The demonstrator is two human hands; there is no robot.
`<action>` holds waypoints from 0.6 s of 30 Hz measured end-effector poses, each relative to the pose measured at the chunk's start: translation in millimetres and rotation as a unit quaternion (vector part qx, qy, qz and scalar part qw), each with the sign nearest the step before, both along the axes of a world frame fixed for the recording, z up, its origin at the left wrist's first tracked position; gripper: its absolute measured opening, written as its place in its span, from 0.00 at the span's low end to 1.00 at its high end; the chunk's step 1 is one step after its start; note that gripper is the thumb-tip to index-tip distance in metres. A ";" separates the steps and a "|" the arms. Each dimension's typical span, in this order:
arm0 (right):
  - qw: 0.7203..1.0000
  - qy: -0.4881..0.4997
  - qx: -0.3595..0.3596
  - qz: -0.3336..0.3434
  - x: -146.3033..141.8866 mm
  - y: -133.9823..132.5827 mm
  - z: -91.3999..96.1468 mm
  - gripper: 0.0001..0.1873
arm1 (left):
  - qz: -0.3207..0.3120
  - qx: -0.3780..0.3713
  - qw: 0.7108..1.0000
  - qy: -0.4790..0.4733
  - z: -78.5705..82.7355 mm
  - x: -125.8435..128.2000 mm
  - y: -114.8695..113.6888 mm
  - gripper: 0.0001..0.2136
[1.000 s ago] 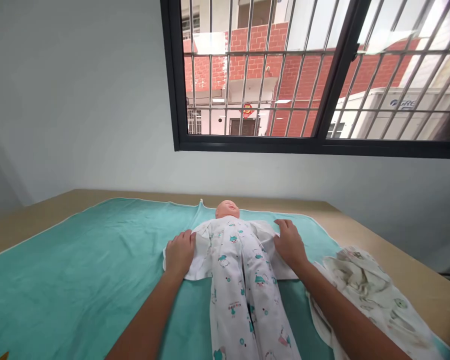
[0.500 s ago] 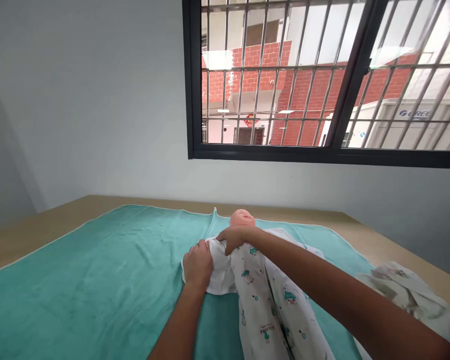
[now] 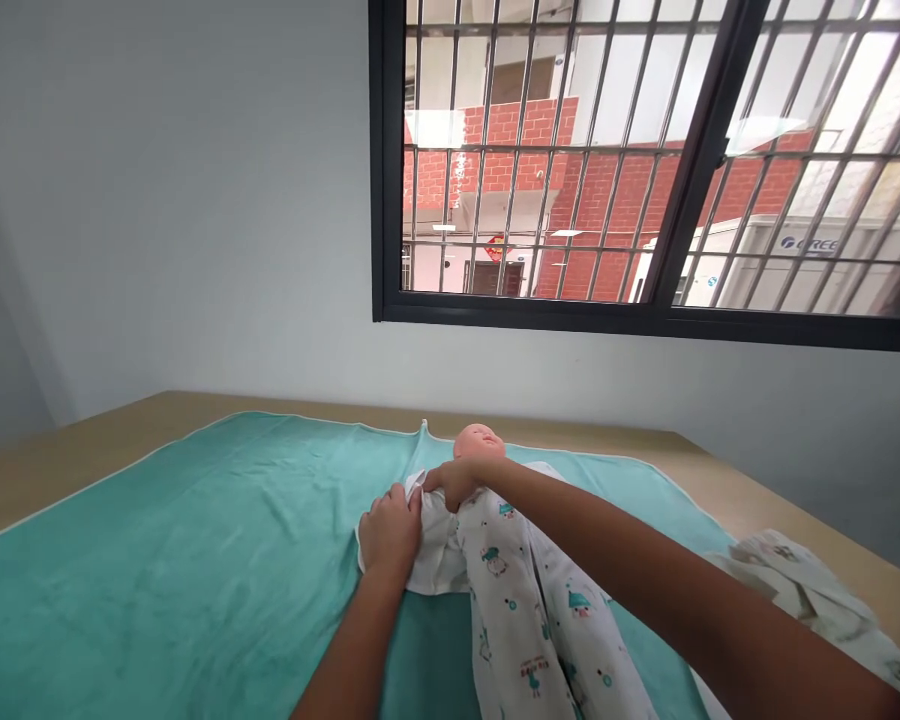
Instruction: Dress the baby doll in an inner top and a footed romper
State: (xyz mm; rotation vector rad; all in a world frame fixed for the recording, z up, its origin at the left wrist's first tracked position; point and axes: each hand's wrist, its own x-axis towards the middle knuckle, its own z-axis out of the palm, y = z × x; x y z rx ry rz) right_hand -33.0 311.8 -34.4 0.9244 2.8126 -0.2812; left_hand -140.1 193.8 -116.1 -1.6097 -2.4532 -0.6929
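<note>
The printed white garment (image 3: 506, 570) was lying lengthwise on a green sheet (image 3: 187, 530), with its two legs side by side and running out of the picture at the bottom. It carried small teal and reddish figures, and a dark narrow gap was visible between the legs. A plain white flap (image 3: 439, 555) was spread out from its left side, wrinkled near the top. Above the garment the pink head of a doll (image 3: 480, 440) was showing, face upward; its body could not be seen.

The right arm reached diagonally across the garment, and the right hand (image 3: 456, 483) was bent downward, with the fingers nearly closed, pinching the upper part of the flap. The left hand (image 3: 390, 530) was lying palm down over the outer end of the flap, the fingers half curled; I could not tell if it was gripping the cloth. The two hands were close together, with a bunched fold between them.

Behind was a pale wall (image 3: 180, 220), with a dark-framed window (image 3: 525, 311) that had metal bars. The sheet covered most of a wooden table (image 3: 30, 485). At the right, a crumpled pale cloth (image 3: 817, 600) was lying. The right forearm hid part of this cloth and also the garment's upper right side.
</note>
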 end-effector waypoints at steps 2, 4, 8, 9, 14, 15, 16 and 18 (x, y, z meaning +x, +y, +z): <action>0.998 -0.045 -0.036 0.033 -1.5 3.0 0.5 0.26 | -0.005 -0.001 1.000 0.003 -0.1 0.3 -0.4 0.17; 0.994 -0.074 -0.055 0.057 -3.5 4.8 -1.0 0.29 | -0.008 -0.005 1.000 -0.002 -0.3 -0.3 0.0 0.14; 0.990 -0.110 -0.049 0.079 -5.8 6.0 -5.9 0.35 | -0.010 -0.010 1.000 -0.020 -2.4 -3.4 2.2 0.11; 0.989 -0.118 -0.042 0.081 -6.2 6.2 -6.9 0.35 | -0.011 -0.010 1.000 -0.023 -3.2 -4.1 2.6 0.10; 0.986 -0.131 0.017 0.105 -8.2 2.7 -13.7 0.35 | -0.010 0.011 0.999 -0.044 -6.5 -6.5 3.0 0.08; 0.984 -0.129 0.039 0.114 -8.5 0.4 -16.0 0.34 | -0.011 0.019 0.999 -0.050 -6.4 -6.7 2.7 0.08; 0.983 -0.125 0.061 0.121 -8.7 -2.2 -18.6 0.32 | -0.011 0.024 0.998 -0.056 -5.8 -6.8 2.2 0.08; 0.982 -0.114 0.093 0.120 -9.0 -7.4 -23.6 0.26 | -0.009 0.026 0.997 -0.074 -3.6 -6.8 0.8 0.08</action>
